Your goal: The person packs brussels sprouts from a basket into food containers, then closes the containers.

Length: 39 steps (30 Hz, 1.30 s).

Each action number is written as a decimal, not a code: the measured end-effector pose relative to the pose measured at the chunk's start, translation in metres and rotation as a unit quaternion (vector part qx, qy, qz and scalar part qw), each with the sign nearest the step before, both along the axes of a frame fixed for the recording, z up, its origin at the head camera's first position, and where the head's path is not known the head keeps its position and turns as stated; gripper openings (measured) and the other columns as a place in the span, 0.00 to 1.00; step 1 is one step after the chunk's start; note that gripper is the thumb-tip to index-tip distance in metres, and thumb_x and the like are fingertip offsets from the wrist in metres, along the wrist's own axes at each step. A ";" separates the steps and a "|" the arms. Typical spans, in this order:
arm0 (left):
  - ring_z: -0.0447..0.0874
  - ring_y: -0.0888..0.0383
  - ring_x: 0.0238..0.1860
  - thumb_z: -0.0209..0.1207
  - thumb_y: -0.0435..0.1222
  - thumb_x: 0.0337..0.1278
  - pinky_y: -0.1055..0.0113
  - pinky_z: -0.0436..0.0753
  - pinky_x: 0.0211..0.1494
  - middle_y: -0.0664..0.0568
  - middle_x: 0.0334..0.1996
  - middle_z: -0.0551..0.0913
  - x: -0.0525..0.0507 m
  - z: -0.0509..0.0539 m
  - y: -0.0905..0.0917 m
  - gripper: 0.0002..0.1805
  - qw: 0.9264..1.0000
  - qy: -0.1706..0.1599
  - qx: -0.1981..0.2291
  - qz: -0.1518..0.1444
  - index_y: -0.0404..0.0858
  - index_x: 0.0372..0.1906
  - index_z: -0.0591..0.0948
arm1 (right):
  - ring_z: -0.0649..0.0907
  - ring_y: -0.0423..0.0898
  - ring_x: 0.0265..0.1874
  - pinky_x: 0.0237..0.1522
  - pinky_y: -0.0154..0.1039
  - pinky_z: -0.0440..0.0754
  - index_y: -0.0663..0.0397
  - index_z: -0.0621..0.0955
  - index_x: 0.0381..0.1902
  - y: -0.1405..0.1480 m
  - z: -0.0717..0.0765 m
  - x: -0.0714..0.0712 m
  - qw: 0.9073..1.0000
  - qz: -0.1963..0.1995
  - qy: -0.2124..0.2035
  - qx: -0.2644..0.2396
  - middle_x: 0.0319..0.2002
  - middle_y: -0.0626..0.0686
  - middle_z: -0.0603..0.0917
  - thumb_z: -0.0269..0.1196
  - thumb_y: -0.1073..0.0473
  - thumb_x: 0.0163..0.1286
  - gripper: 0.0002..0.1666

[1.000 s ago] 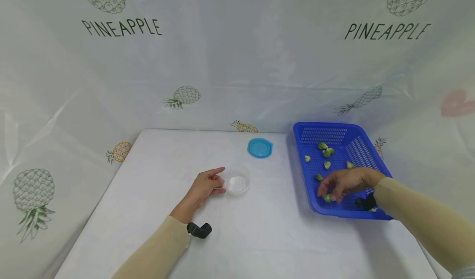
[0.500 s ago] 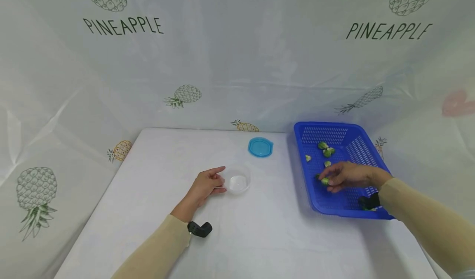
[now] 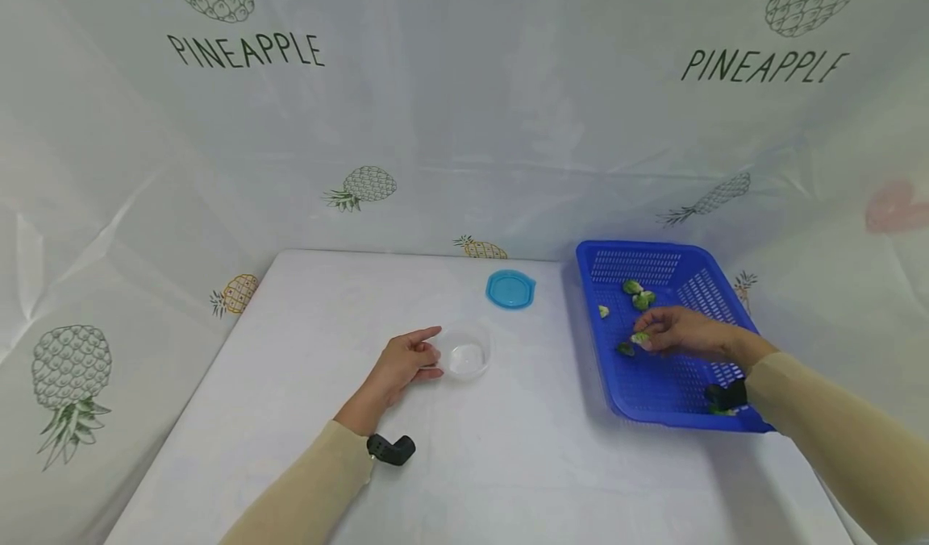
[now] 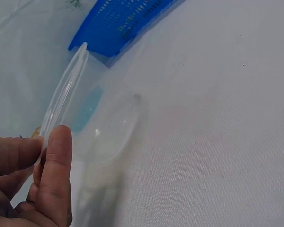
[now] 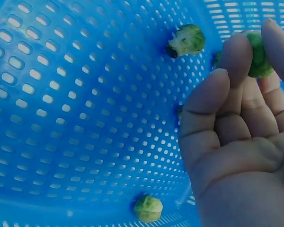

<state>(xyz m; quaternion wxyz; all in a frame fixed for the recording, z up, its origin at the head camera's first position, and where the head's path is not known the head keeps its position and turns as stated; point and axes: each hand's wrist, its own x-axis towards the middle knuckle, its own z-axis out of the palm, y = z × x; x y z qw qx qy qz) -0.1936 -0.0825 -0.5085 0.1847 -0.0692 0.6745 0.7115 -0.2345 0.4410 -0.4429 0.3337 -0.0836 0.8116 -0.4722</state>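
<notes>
My left hand (image 3: pixel 403 365) pinches the rim of a clear round plastic bowl (image 3: pixel 465 353), which stands upright on the table. Close up in the left wrist view, thumb and finger meet at the bowl's rim (image 4: pixel 66 90). My right hand (image 3: pixel 682 331) is inside the blue basket (image 3: pixel 656 412), with a Brussels sprout (image 3: pixel 639 338) between thumb and fingertips. That held sprout (image 5: pixel 260 54) shows green in the right wrist view. Other sprouts lie on the basket floor: a pale one with a dark end (image 5: pixel 186 40), and a round one (image 5: pixel 148 208) by the wall.
A blue lid (image 3: pixel 511 289) lies flat on the white table (image 3: pixel 363 287), behind the bowl. Several sprouts (image 3: pixel 642 299) rest toward the basket's back. A white sheet printed with pineapples (image 3: pixel 472 126) hangs behind the table.
My right hand has moved toward the back of the basket, with the sprout between its fingers lifted from near the front. The left hand and bowl stay put.
</notes>
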 end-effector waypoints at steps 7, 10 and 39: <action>0.82 0.57 0.34 0.61 0.21 0.67 0.65 0.94 0.43 0.49 0.38 0.74 0.000 0.000 -0.001 0.32 1.000 0.001 0.001 0.000 0.38 0.74 0.76 | 0.84 0.53 0.58 0.62 0.53 0.88 0.72 0.76 0.67 0.001 0.004 0.002 0.999 -0.023 0.037 -0.001 0.65 0.65 0.80 0.67 0.61 0.75 0.29; 0.82 0.57 0.34 0.61 0.21 0.67 0.65 0.94 0.44 0.50 0.38 0.74 -0.001 0.000 -0.001 0.31 1.000 0.000 0.002 0.001 0.38 0.74 0.76 | 0.84 0.52 0.58 0.60 0.53 0.89 0.72 0.74 0.69 0.001 0.006 0.001 0.999 -0.033 0.044 -0.003 0.66 0.66 0.78 0.67 0.61 0.75 0.31; 0.81 0.58 0.35 0.61 0.20 0.67 0.65 0.94 0.44 0.50 0.37 0.75 0.002 0.004 0.000 0.31 1.000 0.001 0.023 0.004 0.35 0.74 0.76 | 0.83 0.43 0.57 0.65 0.71 0.79 0.55 0.81 0.68 -0.024 0.044 0.010 0.974 -0.064 0.190 0.101 0.68 0.63 0.80 0.67 0.53 0.76 0.26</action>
